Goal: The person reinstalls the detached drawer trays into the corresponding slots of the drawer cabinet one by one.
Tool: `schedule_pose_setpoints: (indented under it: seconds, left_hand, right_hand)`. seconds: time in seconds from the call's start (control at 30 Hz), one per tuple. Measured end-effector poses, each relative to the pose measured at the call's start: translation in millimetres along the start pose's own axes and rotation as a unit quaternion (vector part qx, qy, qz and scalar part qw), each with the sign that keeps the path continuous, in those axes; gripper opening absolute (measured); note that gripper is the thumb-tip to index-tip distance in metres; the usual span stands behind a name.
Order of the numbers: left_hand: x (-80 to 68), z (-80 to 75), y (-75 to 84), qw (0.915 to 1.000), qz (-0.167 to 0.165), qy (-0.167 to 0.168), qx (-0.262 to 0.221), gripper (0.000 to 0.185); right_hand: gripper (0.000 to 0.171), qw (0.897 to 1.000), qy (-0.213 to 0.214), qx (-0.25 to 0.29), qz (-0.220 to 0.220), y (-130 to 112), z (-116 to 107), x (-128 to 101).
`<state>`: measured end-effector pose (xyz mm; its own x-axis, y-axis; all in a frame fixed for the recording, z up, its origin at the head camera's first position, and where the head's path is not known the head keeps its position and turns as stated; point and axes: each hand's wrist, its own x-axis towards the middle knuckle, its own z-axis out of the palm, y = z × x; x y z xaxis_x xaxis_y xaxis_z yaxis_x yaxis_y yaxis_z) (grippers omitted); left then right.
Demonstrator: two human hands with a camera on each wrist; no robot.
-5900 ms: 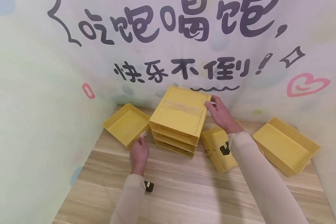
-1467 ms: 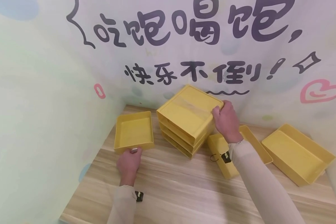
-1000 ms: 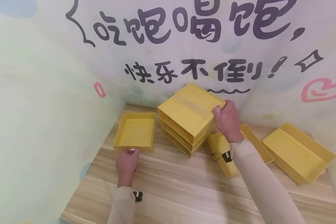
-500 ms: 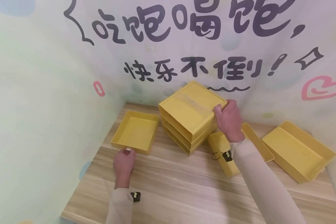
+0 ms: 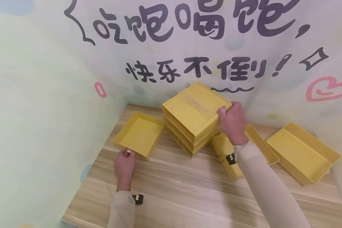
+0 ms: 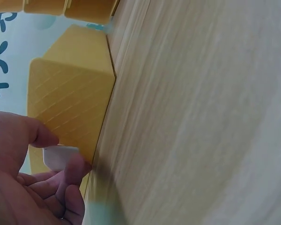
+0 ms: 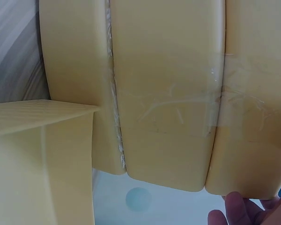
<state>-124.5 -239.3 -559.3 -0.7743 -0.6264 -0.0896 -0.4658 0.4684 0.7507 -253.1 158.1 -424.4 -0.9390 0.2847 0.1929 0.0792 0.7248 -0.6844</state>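
Note:
My left hand pinches the small white handle on the near side of a shallow yellow drawer, which lies at an angle on the wooden tabletop. In the left wrist view, thumb and fingers lie on either side of that handle. Just right of this drawer stands a yellow drawer cabinet of three stacked tiers, their fronts open towards me at an angle. My right hand grips the top right edge of the cabinet. Clear tape runs across the tiers' side in the right wrist view.
A second yellow drawer lies under my right forearm, partly hidden, with a thin dark loop beside it. Farther right rests a third yellow drawer. A lettered wall stands close behind everything, and another wall bounds the left.
The left drawer, square to me a second ago, has turned and its right side now sits nearer the cabinet. My left hand shifted slightly left with its handle. The cabinet has been turned since the earliest frame.

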Motion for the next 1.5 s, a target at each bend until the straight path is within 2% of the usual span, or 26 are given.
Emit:
schedule_pose_setpoints:
  seconds: [0.33,0.47,0.63,0.77,0.93,1.13,1.5]
  left_hand:
    - [2.5,-5.2,-4.1,0.9997,-0.003,0.019,-0.014,0.053]
    - [3.4,-6.6,-6.4,0.9996,-0.006,0.018,-0.021,0.052]
    - [5.0,-8.8,-8.9,0.9996,0.0,-0.001,-0.03,0.052]
    - [6.6,-10.9,-12.1,0.9991,0.018,-0.018,-0.033,0.053]
    - [7.0,-14.7,-16.1,0.9976,0.037,-0.054,-0.024,0.054]
    - [4.6,-18.9,-19.0,0.9942,0.04,-0.097,-0.023,0.056]
    - [6.3,-19.2,-19.9,0.9908,0.061,-0.114,-0.039,0.053]
  right_hand:
    - [0.053,1.0,0.009,-0.008,0.005,-1.3,1.9,-1.2]
    - [0.052,1.0,0.02,-0.011,0.004,-2.3,2.4,-1.8]
    - [0.051,0.999,0.03,-0.014,0.001,-3.7,1.1,-2.4]
    - [0.051,0.999,0.031,-0.014,-0.003,-3.5,1.4,-1.9]
    - [0.051,0.999,0.034,-0.014,-0.006,-2.2,2.2,-2.1]
    - [0.051,0.999,0.028,-0.015,0.001,-0.3,1.9,-3.0]
    - [0.05,1.0,0.027,-0.013,0.001,0.4,3.4,-2.4]
